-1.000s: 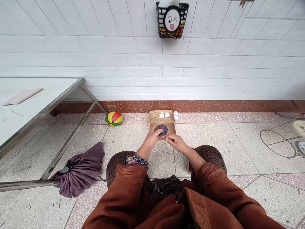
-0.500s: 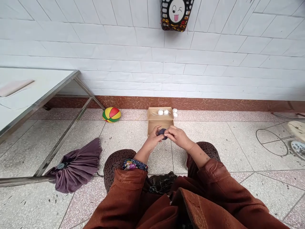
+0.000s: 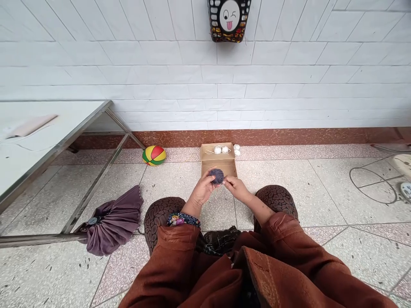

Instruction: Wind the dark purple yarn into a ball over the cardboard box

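A dark grey-purple ball of yarn (image 3: 217, 176) rests in my left hand (image 3: 203, 188), with the fingers and thumb closed around its left side. At the ball's lower right, my right hand (image 3: 236, 187) pinches with thumb and forefinger. What lies in that pinch is too small to make out; it may be a strand. Just beyond both hands an opened cardboard box (image 3: 218, 164) stands on the floor. Two white yarn balls (image 3: 221, 149) with loose strands lie on its far part. More small white balls (image 3: 236, 149) sit against the box's right side.
To the left are a colourful ball (image 3: 154, 155), a folded purple umbrella (image 3: 114, 220) and a metal-framed table (image 3: 80, 113). A black basket (image 3: 228, 36) hangs on the tiled wall. On the right stands a thin metal ring frame (image 3: 374, 186).
My right hand has moved off the yarn ball to its lower right, so more of the ball shows. My left hand still holds it. The view has shifted slightly.
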Demonstrator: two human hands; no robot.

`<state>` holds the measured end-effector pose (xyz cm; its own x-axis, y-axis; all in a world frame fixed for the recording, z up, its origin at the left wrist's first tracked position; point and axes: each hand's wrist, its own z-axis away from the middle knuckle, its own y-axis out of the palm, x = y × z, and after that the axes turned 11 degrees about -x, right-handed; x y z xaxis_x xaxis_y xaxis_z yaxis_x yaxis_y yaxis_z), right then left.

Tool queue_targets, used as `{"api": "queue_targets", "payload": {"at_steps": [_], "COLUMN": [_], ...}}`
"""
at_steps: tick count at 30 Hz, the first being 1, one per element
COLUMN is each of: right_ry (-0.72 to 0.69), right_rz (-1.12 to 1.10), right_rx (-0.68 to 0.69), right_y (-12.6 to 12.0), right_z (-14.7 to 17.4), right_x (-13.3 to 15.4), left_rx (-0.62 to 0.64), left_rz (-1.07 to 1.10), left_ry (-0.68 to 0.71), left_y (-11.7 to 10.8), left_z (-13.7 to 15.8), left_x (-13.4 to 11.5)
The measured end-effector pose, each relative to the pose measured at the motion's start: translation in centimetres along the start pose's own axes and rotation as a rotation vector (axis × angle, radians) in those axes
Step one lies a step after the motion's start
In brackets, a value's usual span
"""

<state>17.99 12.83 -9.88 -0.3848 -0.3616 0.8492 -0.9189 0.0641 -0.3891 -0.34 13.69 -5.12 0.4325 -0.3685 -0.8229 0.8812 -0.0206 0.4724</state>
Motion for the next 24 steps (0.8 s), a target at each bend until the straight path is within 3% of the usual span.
{"api": "queue_targets", "payload": {"at_steps": [6,12,18,20,24], "right_ry": [-0.119,-0.227,-0.127,-0.095,-0.09], "right_rz": [0.035,0.037,-0.028,-0.036,-0.019], "right_rx": [0.195,0.244,0.124,0.095,0.098], "right_y": [-0.7,-1.1,-1.6,-1.4,-0.2], "right_z": [1.7,0.3,-3.1,-3.3,-1.2], "right_x": [0.9,2.0,2.0,1.8,1.3], "left_rx": [-0.084,-0.046,0.099,0.077,-0.083], "left_rz": [-0.089,-0.297,-0.097,-0.026,0.057], "left_ry": [-0.025,-0.03,0.009,0.063,0.127], "left_y": [-1.5,-2.4,-1.3,-0.7,-0.6], "left_z": [0.2,1.3,3.2,3.5,3.1], "left_x": [2.9,5.2,2.8,1.6,0.8]}}
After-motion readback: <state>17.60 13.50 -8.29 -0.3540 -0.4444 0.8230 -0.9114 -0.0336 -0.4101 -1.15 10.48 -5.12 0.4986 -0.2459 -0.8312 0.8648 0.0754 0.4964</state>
